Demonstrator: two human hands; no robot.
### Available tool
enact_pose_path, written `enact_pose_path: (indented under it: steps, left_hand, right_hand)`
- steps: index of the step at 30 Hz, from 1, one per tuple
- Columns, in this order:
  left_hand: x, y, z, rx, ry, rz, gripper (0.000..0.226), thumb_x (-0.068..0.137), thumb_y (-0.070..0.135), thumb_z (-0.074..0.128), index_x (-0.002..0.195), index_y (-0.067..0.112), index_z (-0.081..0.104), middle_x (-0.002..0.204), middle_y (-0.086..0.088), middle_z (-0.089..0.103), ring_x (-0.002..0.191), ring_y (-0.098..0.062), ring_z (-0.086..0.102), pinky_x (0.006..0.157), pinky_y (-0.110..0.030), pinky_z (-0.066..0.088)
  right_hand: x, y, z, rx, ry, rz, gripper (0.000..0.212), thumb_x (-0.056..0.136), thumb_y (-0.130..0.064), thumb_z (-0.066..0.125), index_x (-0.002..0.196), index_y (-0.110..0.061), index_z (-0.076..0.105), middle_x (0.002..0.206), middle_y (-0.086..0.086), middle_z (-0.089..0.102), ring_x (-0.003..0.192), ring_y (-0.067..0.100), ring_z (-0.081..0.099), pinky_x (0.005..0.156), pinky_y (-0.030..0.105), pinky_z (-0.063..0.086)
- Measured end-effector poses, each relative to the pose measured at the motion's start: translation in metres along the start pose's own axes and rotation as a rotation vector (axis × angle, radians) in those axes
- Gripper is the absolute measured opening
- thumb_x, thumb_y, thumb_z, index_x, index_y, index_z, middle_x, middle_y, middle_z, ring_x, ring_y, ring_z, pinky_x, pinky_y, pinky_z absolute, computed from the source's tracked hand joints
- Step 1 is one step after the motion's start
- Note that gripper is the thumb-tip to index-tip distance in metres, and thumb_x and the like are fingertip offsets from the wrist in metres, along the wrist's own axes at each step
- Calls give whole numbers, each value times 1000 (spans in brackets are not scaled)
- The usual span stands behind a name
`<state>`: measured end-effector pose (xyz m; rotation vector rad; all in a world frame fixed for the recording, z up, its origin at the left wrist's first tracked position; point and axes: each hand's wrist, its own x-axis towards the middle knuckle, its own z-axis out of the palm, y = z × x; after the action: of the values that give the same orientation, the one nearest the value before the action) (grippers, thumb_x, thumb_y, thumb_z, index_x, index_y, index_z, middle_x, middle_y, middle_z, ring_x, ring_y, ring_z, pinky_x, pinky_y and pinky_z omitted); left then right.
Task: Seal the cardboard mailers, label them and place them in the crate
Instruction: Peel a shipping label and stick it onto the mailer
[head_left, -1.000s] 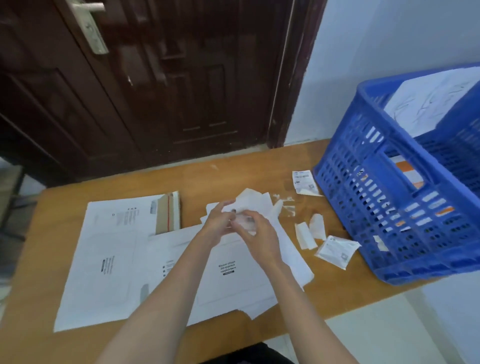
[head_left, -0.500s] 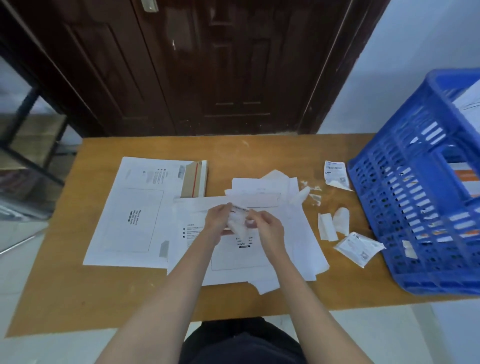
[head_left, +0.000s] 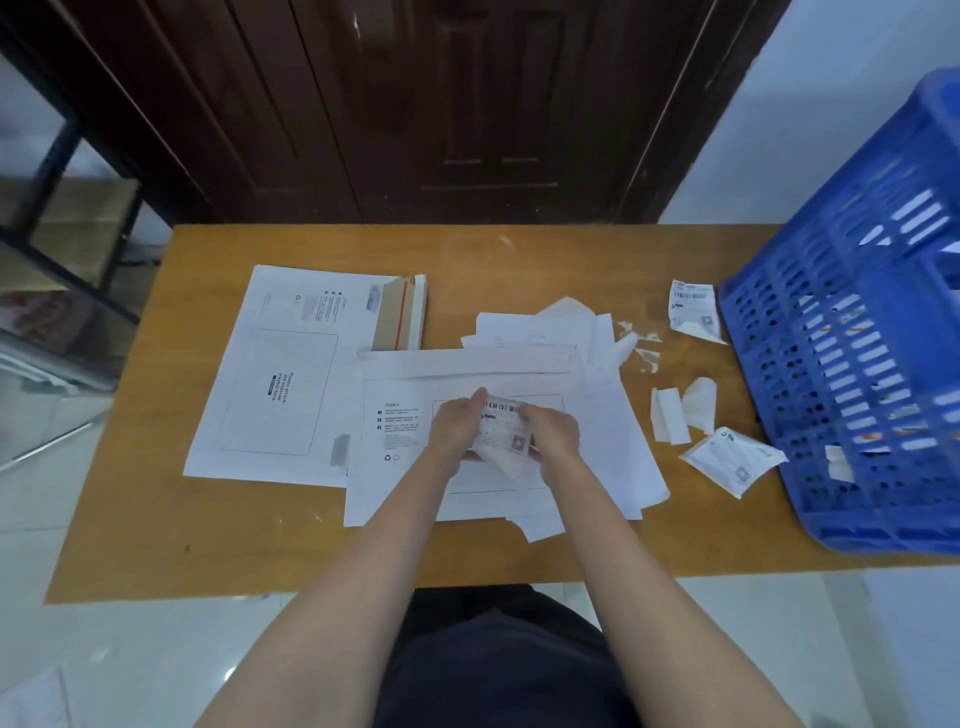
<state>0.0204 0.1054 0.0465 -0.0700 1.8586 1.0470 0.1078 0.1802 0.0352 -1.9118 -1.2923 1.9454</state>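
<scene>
A white cardboard mailer (head_left: 592, 441) lies flat on the wooden table in front of me, flap folded down along its far edge. Both hands hover over its printed address box. My left hand (head_left: 457, 423) and my right hand (head_left: 553, 434) pinch a small shipping label (head_left: 501, 428) with a barcode between them; its lower corner curls away. A second white mailer (head_left: 270, 379) lies to the left, its brown flap with a red strip open. The blue plastic crate (head_left: 852, 374) stands at the table's right end.
Loose labels (head_left: 693, 309) (head_left: 732, 460) and peeled backing scraps (head_left: 683, 413) litter the table (head_left: 208, 540) between the mailer and the crate. More white sheets (head_left: 540, 325) lie behind the mailer. A dark wooden door stands beyond the table, a metal rack at the left.
The view has tilted down and left, so the crate sits further right. My hands have drawn nearer over the mailer's address box, and the label's barcode face now shows.
</scene>
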Motion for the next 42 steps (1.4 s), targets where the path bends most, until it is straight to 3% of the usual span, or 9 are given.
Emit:
enact_pose_path:
  steps: [4, 9, 16, 20, 23, 27, 32, 35, 42]
  left_hand:
    - [1, -9, 3, 34, 6, 4, 44, 98, 49, 40, 98, 12, 63, 102, -11, 69, 84, -24, 66, 56, -28, 54]
    - [1, -7, -4, -23, -53, -20, 57, 78, 59, 67, 102, 8, 56, 98, -10, 70, 81, -24, 70, 53, -32, 57]
    - [8, -10, -10, 15, -79, 16, 48, 69, 46, 81, 96, 11, 62, 92, -8, 69, 83, -21, 69, 66, -32, 58]
    - [15, -15, -13, -83, -120, 97, 25, 80, 20, 76, 101, 9, 67, 98, -12, 69, 77, -17, 68, 61, -23, 56]
    - [21, -17, -11, -20, 15, 107, 6, 83, 14, 72, 85, 10, 68, 92, -12, 69, 79, -23, 67, 67, -30, 59]
    - [31, -17, -9, 103, 136, 107, 18, 85, 27, 66, 69, 19, 65, 80, -10, 71, 80, -33, 70, 75, -45, 59]
    - [37, -13, -10, 448, 171, 200, 21, 89, 31, 57, 75, 19, 66, 66, 2, 64, 71, -23, 66, 63, -29, 52]
    - [39, -12, -9, 601, 171, 224, 20, 90, 33, 54, 78, 21, 66, 71, 3, 66, 73, -20, 64, 57, -24, 43]
    - [40, -10, -7, 642, 194, 206, 18, 85, 31, 56, 70, 24, 62, 70, 5, 65, 69, -17, 60, 50, -21, 36]
  right_hand:
    - [2, 8, 2, -116, 74, -60, 33, 90, -27, 59, 60, -14, 51, 65, 2, 56, 60, 18, 53, 56, 27, 42]
    - [6, 9, 3, -258, 117, -115, 33, 92, -36, 55, 68, -13, 59, 70, 2, 60, 67, 20, 58, 72, 34, 51]
    - [8, 11, 5, -371, 181, -236, 32, 92, -39, 54, 78, -10, 58, 67, -1, 56, 61, 15, 53, 53, 24, 37]
    - [12, 8, 7, -444, 194, -281, 29, 91, -39, 55, 87, -12, 62, 78, -3, 60, 68, 12, 54, 53, 21, 35]
    - [14, 11, 10, -469, 188, -297, 26, 91, -39, 54, 86, -13, 60, 76, -6, 58, 68, 10, 52, 53, 22, 35]
    - [16, 12, 16, -503, 169, -257, 22, 90, -33, 51, 85, -12, 58, 75, -5, 56, 68, 13, 51, 52, 24, 36]
    - [22, 7, 17, -552, 206, -233, 21, 87, -34, 56, 78, -15, 59, 68, -7, 56, 62, 12, 52, 51, 23, 35]
    - [27, 5, 14, -606, 235, -240, 22, 86, -38, 60, 78, -18, 61, 72, -8, 60, 68, 14, 56, 54, 24, 36]
    - [26, 6, 16, -669, 269, -274, 30, 86, -47, 62, 79, -18, 60, 67, -9, 56, 62, 11, 52, 51, 23, 34]
